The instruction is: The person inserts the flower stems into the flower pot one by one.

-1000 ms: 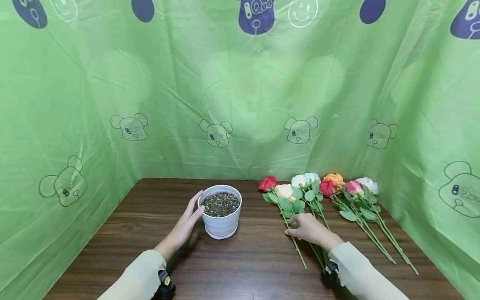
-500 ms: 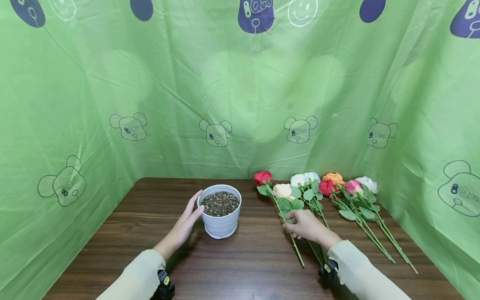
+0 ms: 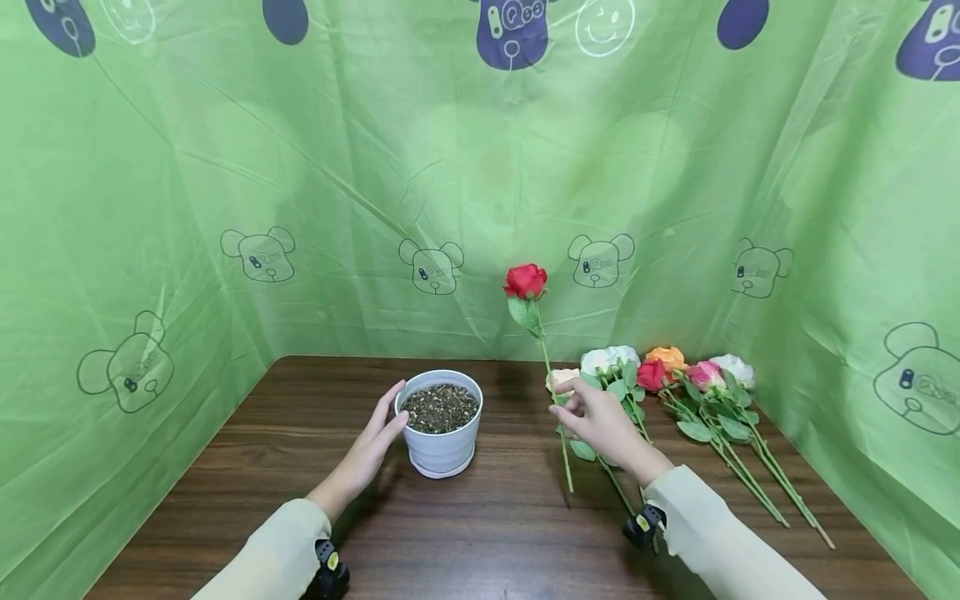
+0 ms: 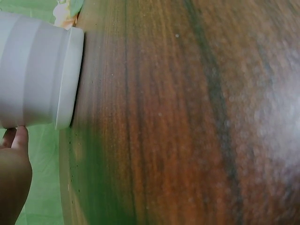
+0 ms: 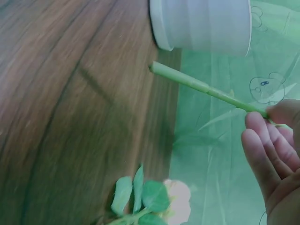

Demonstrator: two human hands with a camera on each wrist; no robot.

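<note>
My right hand [image 3: 603, 425] pinches the green stem of an artificial red rose [image 3: 526, 282], which stands nearly upright above the table, bloom at the top. In the right wrist view, thumb and fingertips meet on the stem [image 5: 201, 86], and its bare cut end points past the fingers. A white flower pot [image 3: 442, 457] filled with dark soil [image 3: 441, 408] stands left of the rose. Against the pot's left side rests my left hand [image 3: 366, 454], fingers fairly straight near the rim and thumb at the front. The left wrist view shows fingertips touching the pot wall [image 4: 28, 70].
A cream rose [image 3: 562, 381] lies partly behind my right hand. White roses [image 3: 611, 358] lie beside it. Farther right are an orange rose [image 3: 667, 357], a red one [image 3: 653, 376], a pink one [image 3: 706, 375] and a white one [image 3: 735, 369]. Green cloth hangs around the wooden table [image 3: 315, 417].
My right hand has lifted the red rose off the table, tilting it upright and moving it slightly left. The left hand and the pot have stayed in place.
</note>
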